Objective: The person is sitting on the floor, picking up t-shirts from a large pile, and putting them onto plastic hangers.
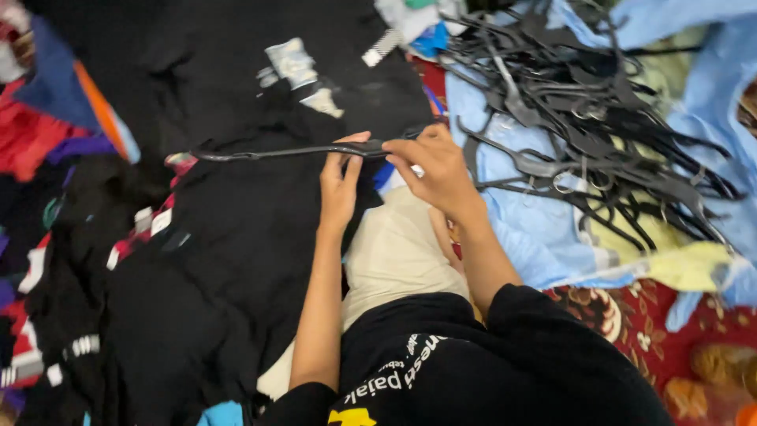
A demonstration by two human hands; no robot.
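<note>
Black sleeves (505,355) nearest; a black hanger (300,150) was gripped by left hand (341,189) and right hand (434,170), fingers clenched on it, over a black garment (236,237), beside a hanger pile (583,118).

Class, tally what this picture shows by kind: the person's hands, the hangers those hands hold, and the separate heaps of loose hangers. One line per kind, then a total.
Hands: 2, left hand and right hand
Black hanger held in both hands: 1
Heap of black hangers on the light blue cloth: 1; hangers inside too tangled to count
Total: 4
</note>
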